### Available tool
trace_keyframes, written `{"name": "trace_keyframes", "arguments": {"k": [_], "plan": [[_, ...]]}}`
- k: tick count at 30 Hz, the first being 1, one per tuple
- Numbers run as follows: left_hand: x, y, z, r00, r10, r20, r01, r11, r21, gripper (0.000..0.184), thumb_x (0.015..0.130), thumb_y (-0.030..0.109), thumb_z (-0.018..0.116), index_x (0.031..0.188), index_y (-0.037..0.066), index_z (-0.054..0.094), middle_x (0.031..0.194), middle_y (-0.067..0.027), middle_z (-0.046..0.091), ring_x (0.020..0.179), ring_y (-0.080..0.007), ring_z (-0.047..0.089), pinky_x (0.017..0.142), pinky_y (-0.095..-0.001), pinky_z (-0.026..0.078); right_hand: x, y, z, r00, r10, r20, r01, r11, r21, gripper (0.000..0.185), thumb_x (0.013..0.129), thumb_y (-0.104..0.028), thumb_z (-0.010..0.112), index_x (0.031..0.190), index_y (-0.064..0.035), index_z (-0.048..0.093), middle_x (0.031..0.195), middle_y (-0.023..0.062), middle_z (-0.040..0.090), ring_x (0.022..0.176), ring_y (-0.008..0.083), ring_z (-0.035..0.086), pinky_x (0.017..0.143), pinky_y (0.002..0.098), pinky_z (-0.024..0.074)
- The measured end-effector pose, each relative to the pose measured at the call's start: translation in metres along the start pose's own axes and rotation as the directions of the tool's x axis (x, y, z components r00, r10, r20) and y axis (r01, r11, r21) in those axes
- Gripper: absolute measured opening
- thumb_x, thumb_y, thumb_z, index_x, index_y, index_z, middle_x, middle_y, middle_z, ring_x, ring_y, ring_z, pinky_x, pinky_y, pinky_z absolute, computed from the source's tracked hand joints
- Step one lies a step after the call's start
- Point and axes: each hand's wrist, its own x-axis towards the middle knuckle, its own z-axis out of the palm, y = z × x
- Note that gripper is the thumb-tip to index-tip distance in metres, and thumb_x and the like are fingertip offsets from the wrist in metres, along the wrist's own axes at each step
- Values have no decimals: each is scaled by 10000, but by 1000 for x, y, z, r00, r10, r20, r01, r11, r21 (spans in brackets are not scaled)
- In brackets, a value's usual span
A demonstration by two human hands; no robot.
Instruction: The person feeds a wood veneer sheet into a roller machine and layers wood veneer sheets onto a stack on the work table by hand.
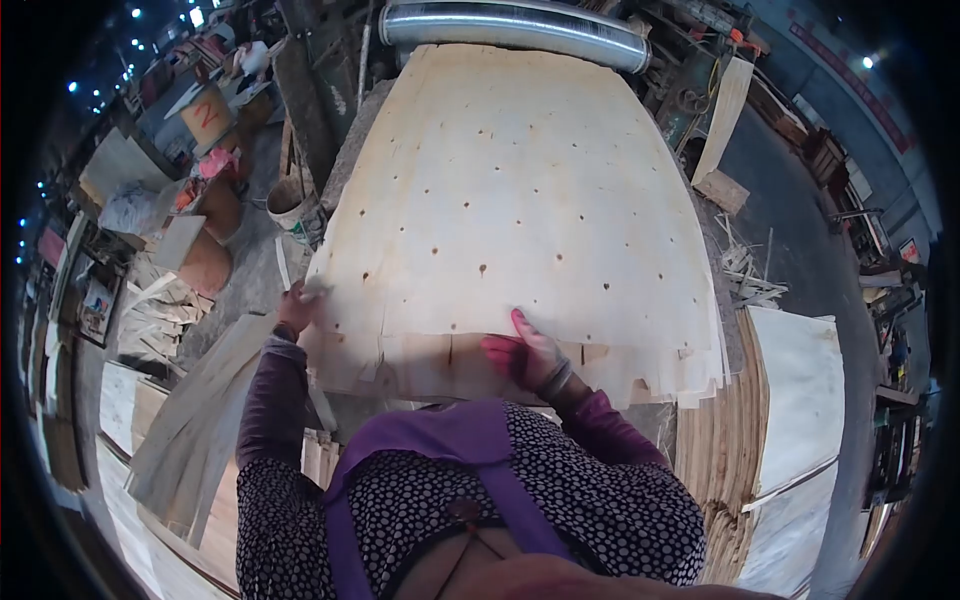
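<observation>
1. The wood sheet (520, 230) lies straight ahead of the person, on top of a pile; its long axis seems to run away toward the metal pipe (520, 35).
2. The left hand (306, 304) is at the sheet's left edge; whether its fingers pinch the wood cannot be told.
3. The right hand (528, 356) is nearer the middle, over the near end, thumb spread from its fingers.
4. A container (207, 114) bears a red mark like "2"; the red banner's (850, 85) writing is unreadable.

Both hands (530, 360) at veneer sheet (500, 220)
</observation>
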Motion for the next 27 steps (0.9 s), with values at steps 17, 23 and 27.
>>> {"name": "trace_keyframes", "arguments": {"k": [17, 23, 27], "plan": [[7, 31, -41, 995, 99, 22, -99, 995, -3, 437, 735, 156, 684, 1110, -27, 554, 992, -138, 630, 898, -218, 601, 764, -327, 480, -27, 8, 1, 994, -101, 34, 105, 980, -168, 599, 840, -565, 469, 1159, -61, 521, 1027, 128, 602, 903, 224, 562, 813, 397, 453], [-14, 277, -143, 893, 450, 17, -252, 531, -809, 147, 896, 147, 508, 949, 25, 571, 881, -67, 618, 811, -142, 582, 764, -291, 445, -10, 18, -19, 989, -115, 94, 128, 981, -149, 621, 840, -571, 460, 1186, -56, 491, 1032, 128, 602, 882, 225, 573, 788, 389, 457], [-66, 375, -177, 705, 697, -133, -353, 182, -918, 276, 892, 255, 498, 700, 57, 488, 746, -113, 560, 827, -261, 548, 756, -368, 414, -9, 20, -21, 986, -139, 89, 152, 975, -159, 605, 845, -556, 464, 1195, -63, 481, 1044, 136, 598, 887, 235, 577, 780, 390, 459]]}}
